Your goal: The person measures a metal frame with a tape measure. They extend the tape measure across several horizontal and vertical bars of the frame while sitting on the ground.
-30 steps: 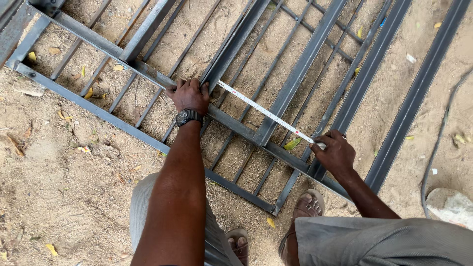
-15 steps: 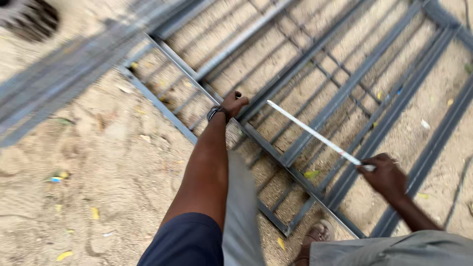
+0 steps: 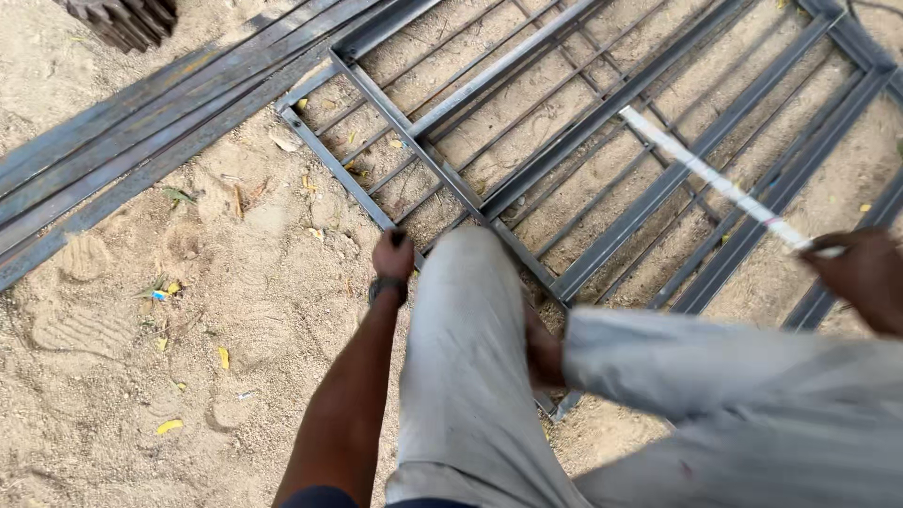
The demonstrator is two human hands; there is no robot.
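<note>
Sandy ground (image 3: pixel 122 376) w/ footprints & yellow leaf bits. Welded steel grille frame (image 3: pixel 602 122) lies flat on it, top right. Loose steel bars (image 3: pixel 113 141) bundled just beside frame, upper left.

Open sand (image 3: pixel 188 310) left of metal frame (image 3: pixel 564 169); stacked steel bars (image 3: pixel 122 132) block far left; bent knee (image 3: pixel 470 357) crowds centre.

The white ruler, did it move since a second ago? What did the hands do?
The left hand let go of the ruler's end and now rests at the metal frame edge nearest the person. The ruler lifted and swung away from it, pointing out across the bars. The right hand still grips its other end. The frame stayed flat on the sand.
</note>
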